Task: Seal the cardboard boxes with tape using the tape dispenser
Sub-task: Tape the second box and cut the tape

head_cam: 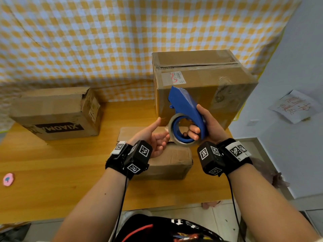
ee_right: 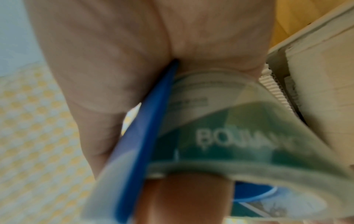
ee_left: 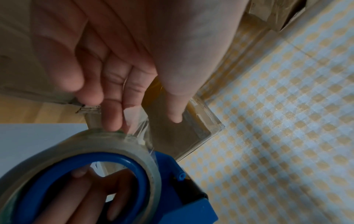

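My right hand (head_cam: 197, 120) grips the blue tape dispenser (head_cam: 184, 103), fingers threaded through the core of its clear tape roll (head_cam: 176, 139) and thumb along the blue body. It is held in the air in front of the large cardboard box (head_cam: 201, 79). My left hand (head_cam: 162, 131) reaches in from the left with its thumb raised. Its fingertips (ee_left: 113, 121) touch the rim of the tape roll (ee_left: 118, 141), where a clear flap of tape lifts off. A small cardboard box (head_cam: 167, 161) lies on the table under both hands.
A third cardboard box (head_cam: 57, 110) printed XIAOMI lies at the left of the wooden table (head_cam: 52, 172). A pink round item (head_cam: 8, 179) sits near the table's left edge. Checked cloth hangs behind. A wall with a paper note (head_cam: 293, 106) stands to the right.
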